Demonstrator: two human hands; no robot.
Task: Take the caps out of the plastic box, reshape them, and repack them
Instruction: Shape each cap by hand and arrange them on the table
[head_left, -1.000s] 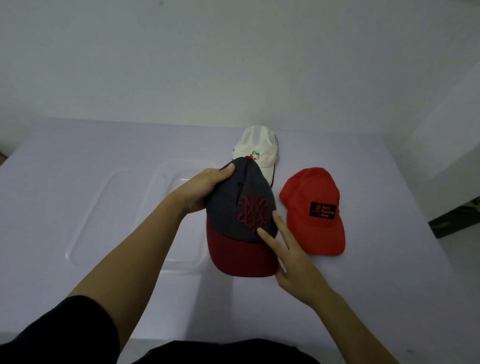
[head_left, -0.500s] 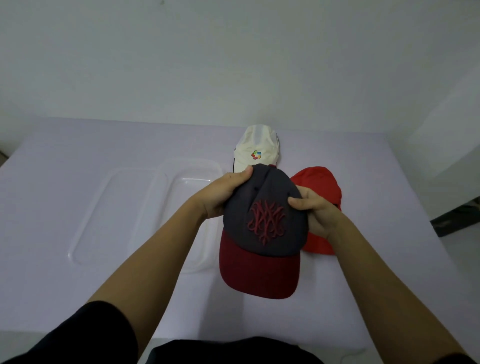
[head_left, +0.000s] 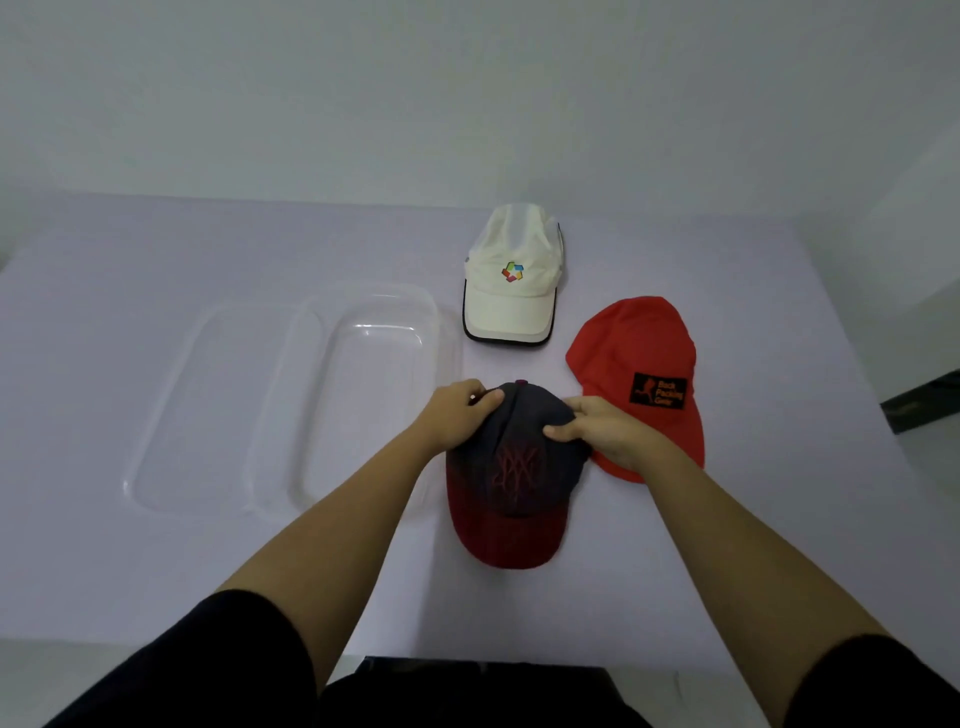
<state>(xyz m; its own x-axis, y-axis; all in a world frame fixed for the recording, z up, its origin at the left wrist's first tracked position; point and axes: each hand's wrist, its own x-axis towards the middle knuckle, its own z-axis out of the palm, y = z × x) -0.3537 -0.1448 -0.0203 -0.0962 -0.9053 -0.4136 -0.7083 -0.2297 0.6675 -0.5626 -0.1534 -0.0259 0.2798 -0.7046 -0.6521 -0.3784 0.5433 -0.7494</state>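
Head view: left hand (head_left: 457, 415) and right hand (head_left: 597, 428), fingers curled, grip the grey cap (head_left: 514, 478) crown on the table (head_left: 156, 571), between the plastic box (head_left: 363, 395) and red cap (head_left: 636, 343).

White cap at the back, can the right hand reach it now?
Probably yes. The white cap lies in the open just beyond the right hand, with bare table between them. But that hand is pinching the grey and maroon cap, so it would need to let go first.
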